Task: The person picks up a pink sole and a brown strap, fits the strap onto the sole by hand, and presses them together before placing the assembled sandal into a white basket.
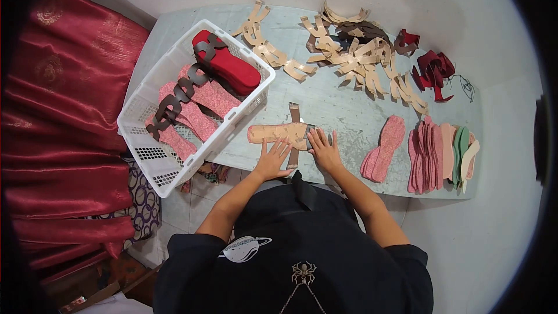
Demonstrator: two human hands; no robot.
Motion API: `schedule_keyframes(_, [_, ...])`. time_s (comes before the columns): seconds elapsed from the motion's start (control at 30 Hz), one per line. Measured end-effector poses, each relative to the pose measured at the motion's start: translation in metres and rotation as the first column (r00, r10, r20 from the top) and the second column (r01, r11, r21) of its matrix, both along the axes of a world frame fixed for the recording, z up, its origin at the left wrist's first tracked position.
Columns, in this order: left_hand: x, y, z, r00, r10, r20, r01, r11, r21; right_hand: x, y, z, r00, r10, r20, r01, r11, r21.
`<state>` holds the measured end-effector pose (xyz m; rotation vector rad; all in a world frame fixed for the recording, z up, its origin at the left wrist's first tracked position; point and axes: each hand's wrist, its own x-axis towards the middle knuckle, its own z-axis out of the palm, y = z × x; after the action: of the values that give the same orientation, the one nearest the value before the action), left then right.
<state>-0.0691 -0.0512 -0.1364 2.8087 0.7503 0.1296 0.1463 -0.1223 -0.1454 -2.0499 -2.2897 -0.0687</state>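
Note:
On the table in front of me lies a tan shoe sole (264, 133), flat, its narrower end to the left. A brown strap (294, 113) crosses it near the wider end and sticks out above and below. At that wider end is a dark grey piece (310, 134), partly covered by fingers. My left hand (272, 160) rests with spread fingers on the sole's lower edge, close to the strap's lower end. Fingers outstretched, my right hand (324, 150) lies at the wide end, touching the dark piece. Neither hand is closed round anything.
A white plastic basket (129, 122) at left holds pink soles, brown straps and a red sole. Tan strap pieces (360, 61) are heaped at the back, dark red pieces (433, 71) at the back right. Pink soles (386, 145) and a mixed row with green soles (461, 145) lie right.

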Motion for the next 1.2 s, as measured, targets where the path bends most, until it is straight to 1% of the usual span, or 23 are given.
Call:
schedule_keyframes(0.03, [0.002,0.001,0.002,1.0,-0.001,0.001,0.001,1.0,0.001,0.0,0.0,-0.001,1.0,-0.001,-0.009,0.001,1.0,-0.007])
schedule_keyframes(0.1, [0.006,0.003,0.003,0.998,0.049,0.031,-0.048,0.998,-0.033,0.001,0.0,0.0,1.0,-0.004,-0.015,0.004,1.0,-0.014])
schedule_keyframes(0.23, [0.015,0.009,0.0,0.996,0.082,0.038,-0.082,0.996,-0.019,0.0,0.0,0.002,1.0,-0.006,-0.021,0.005,1.0,-0.027])
schedule_keyframes(0.3, [0.018,0.01,0.005,0.995,0.056,-0.088,-0.056,0.998,0.006,0.0,0.0,0.002,1.0,-0.007,-0.018,0.007,1.0,-0.025])
schedule_keyframes(0.33, [0.02,0.011,0.005,0.995,0.054,-0.087,-0.054,0.999,0.006,-0.001,0.0,0.002,1.0,-0.007,-0.019,0.007,1.0,-0.017])
schedule_keyframes(0.4, [0.026,0.013,0.003,0.995,0.101,-0.012,-0.101,0.995,0.008,0.0,0.0,0.001,1.0,-0.01,-0.02,0.01,1.0,-0.01])
schedule_keyframes(0.43, [0.028,0.014,0.002,0.995,0.099,-0.011,-0.099,0.995,0.008,0.0,0.0,0.001,1.0,-0.007,-0.024,0.007,1.0,-0.004])
schedule_keyframes(0.5, [0.034,0.018,0.003,0.992,0.12,-0.031,-0.122,0.99,-0.066,-0.001,0.0,0.0,1.0,-0.003,-0.029,0.003,1.0,0.002])
schedule_keyframes(0.53, [0.036,0.021,0.004,0.992,0.119,-0.03,-0.121,0.99,-0.065,-0.001,0.0,0.0,1.0,-0.003,-0.028,0.002,1.0,-0.001])
schedule_keyframes(0.6, [0.039,0.024,0.005,0.986,0.169,-0.007,-0.166,0.962,-0.214,0.0,0.0,0.0,1.0,-0.004,-0.025,0.004,1.0,-0.005])
schedule_keyframes(0.7, [0.042,0.028,0.001,0.992,0.123,-0.039,-0.128,0.975,-0.181,0.0,0.0,-0.001,1.0,-0.005,-0.024,0.005,1.0,-0.006])
schedule_keyframes(0.83, [0.042,0.03,-0.003,0.991,0.131,-0.038,-0.136,0.976,-0.17,0.0,0.0,-0.001,0.999,-0.011,-0.047,0.01,1.0,-0.021])
schedule_keyframes(0.93, [0.044,0.03,-0.006,0.987,0.158,-0.019,-0.158,0.962,-0.222,-0.001,0.0,-0.001,0.996,-0.014,-0.084,0.011,0.999,-0.037])
schedule_keyframes(1.0, [0.045,0.028,-0.009,0.982,0.188,0.022,-0.182,0.969,-0.164,-0.001,0.0,-0.002,0.994,-0.012,-0.113,0.007,0.999,-0.045])
schedule_keyframes(1.13, [0.046,0.028,-0.013,0.981,0.192,0.021,-0.186,0.969,-0.162,0.002,0.0,-0.003,0.994,0.006,-0.112,-0.011,0.999,-0.04])
schedule_keyframes(1.2, [0.046,0.027,-0.015,0.975,0.205,0.087,-0.188,0.968,-0.166,0.002,0.0,-0.002,0.993,0.013,-0.115,-0.017,0.999,-0.035])
